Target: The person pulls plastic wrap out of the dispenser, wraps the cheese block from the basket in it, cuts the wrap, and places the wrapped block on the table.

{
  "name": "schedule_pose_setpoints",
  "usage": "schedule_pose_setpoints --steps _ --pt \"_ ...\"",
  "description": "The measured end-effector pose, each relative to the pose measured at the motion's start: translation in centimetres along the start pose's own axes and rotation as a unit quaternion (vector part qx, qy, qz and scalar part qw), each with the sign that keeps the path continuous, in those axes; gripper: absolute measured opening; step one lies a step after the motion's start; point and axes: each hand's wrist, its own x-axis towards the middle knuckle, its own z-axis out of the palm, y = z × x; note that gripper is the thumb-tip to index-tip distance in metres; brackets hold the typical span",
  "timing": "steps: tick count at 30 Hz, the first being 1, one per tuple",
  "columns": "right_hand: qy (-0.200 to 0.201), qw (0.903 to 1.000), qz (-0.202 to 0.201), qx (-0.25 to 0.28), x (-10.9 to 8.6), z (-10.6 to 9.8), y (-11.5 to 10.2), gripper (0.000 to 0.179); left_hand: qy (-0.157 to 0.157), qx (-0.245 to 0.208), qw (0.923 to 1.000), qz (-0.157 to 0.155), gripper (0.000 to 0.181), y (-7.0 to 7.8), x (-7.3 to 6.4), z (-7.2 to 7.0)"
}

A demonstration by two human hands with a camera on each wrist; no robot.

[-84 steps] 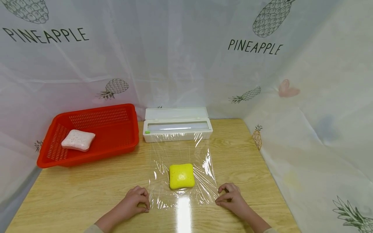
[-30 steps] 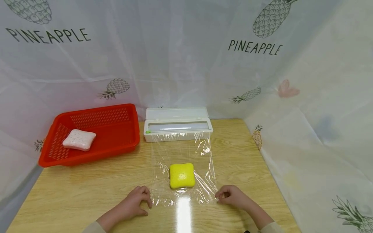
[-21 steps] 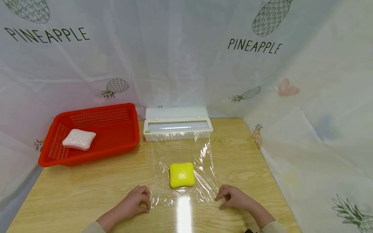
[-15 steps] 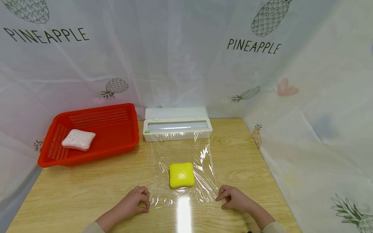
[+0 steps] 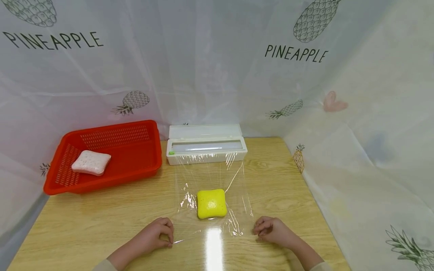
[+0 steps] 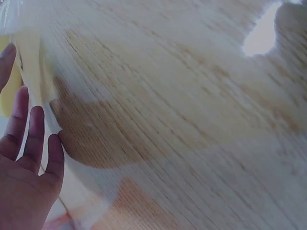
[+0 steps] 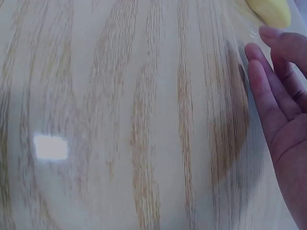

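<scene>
A clear sheet of plastic wrap (image 5: 190,229) stretches over the table from a white dispenser box (image 5: 207,157). Within the sheet's area is a yellow sponge (image 5: 211,204); whether the wrap runs over or under it I cannot tell. My left hand (image 5: 157,235) pinches the near left corner of the wrap. At the near right corner, my right hand (image 5: 272,230) pinches the wrap with thumb and fingertips. Palm and fingers of the left hand (image 6: 29,158) show in the left wrist view, those of the right hand (image 7: 288,105) in the right wrist view; neither shows the pinch clearly.
A red basket (image 5: 135,174) stands at the back left, with a pale pink sponge (image 5: 91,162) inside. The dispenser's lid (image 5: 205,131) is raised. A patterned curtain (image 5: 210,75) hangs behind and along the right side of the wooden table (image 5: 285,180).
My right hand has let go of the corner briefly and pinched again, now slightly farther right. The wrap's creases on the right have thinned out. Sponges, basket and box stay in place.
</scene>
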Motion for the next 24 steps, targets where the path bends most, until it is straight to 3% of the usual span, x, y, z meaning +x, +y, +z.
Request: schedule_pose_setpoints --steps 6,11,18,24 --pt "0.003 0.9998 -0.020 0.002 0.12 -0.03 -0.20 0.015 0.000 0.001 1.0000 -0.008 0.020 0.19 -0.09 -0.14" --pt "0.043 0.9976 -0.042 -0.032 0.33 0.19 -0.02 0.010 0.013 0.006 0.9999 -0.002 0.023 0.20 -0.11 -0.24" --pt "0.118 0.9910 -0.016 -0.061 0.32 0.64 -0.01 0.010 0.015 -0.015 0.9998 -0.007 0.020 0.13 -0.19 -0.50" --pt "0.137 0.9898 0.005 -0.040 -0.01 0.84 -0.12 0.011 0.038 -0.023 0.9989 0.016 0.017 0.31 0.01 -0.79"
